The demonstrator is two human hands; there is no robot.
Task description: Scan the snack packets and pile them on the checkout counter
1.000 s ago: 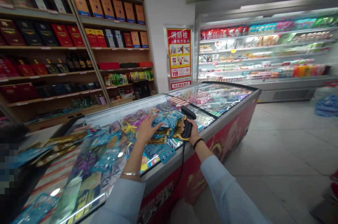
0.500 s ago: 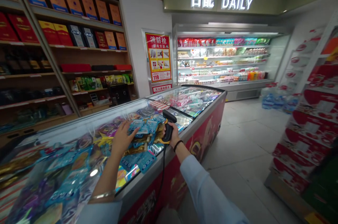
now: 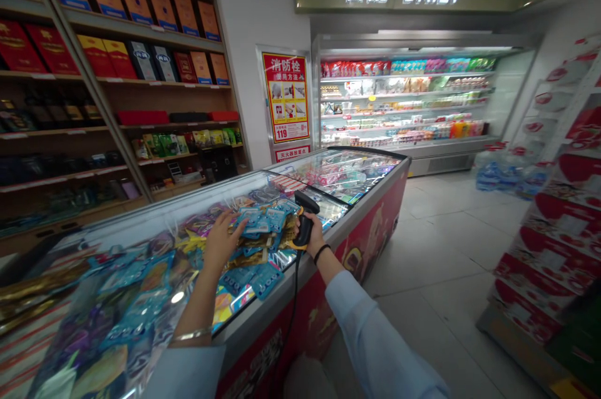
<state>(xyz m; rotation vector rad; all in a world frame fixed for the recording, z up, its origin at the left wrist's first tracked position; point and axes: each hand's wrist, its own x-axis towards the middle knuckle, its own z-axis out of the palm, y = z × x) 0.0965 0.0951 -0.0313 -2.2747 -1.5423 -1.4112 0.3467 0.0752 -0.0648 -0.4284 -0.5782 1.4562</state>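
My right hand point(image 3: 313, 233) is wrapped round the handle of a black and yellow barcode scanner point(image 3: 305, 217), its head over the freezer's front edge. The scanner's cord hangs down the freezer's front. My left hand point(image 3: 222, 240) has its fingers spread at the left side of a pile of blue and gold packets point(image 3: 260, 222); whether the fingertips press on the packets I cannot tell. The pile lies on top of the chest freezer point(image 3: 375, 217), and one blue packet point(image 3: 267, 280) sticks out over the near rim.
Under the freezer's glass lie many bright packets point(image 3: 136, 299). Shelves point(image 3: 117, 82) with boxes stand along the left. Behind is a lit display fridge point(image 3: 408, 98). On the right, red cartons point(image 3: 554, 242) are stacked beside water bottles point(image 3: 511, 170) on the tiled floor.
The view has shifted slightly, so the scene sits a little further right and higher. Both hands, the scanner and the packets keep nearly the same places relative to one another.
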